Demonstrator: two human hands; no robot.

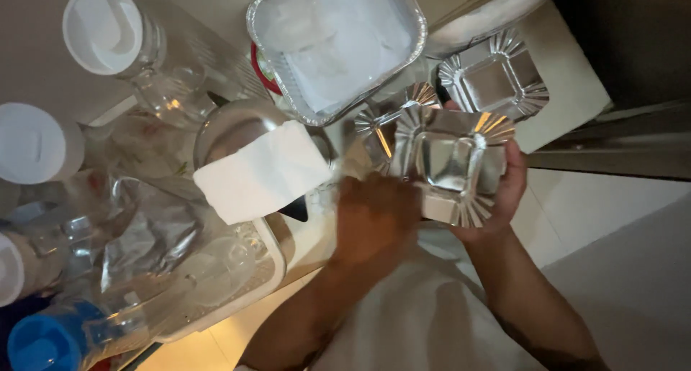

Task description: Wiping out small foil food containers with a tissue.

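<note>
**Both hands at a foil tray**

The right hand cups a small square foil tray from beneath, fingers curled on its far edge. The left hand, blurred, rests loosely closed against the tray's near corner; its grasp cannot be determined. The tray's open side faces the camera, with no clear long axis. It is held in front of the counter, near another foil tray.

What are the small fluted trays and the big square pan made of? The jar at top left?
Small fluted trays: thin aluminium foil by the look, mirror-bright, with crimped pleated rims. The right hand holds one, the left hand touches it.
Big square pan: likely the same foil, with a rolled rim; duller.
Jar: clear, glass or plastic; white lid, probably plastic.
</note>
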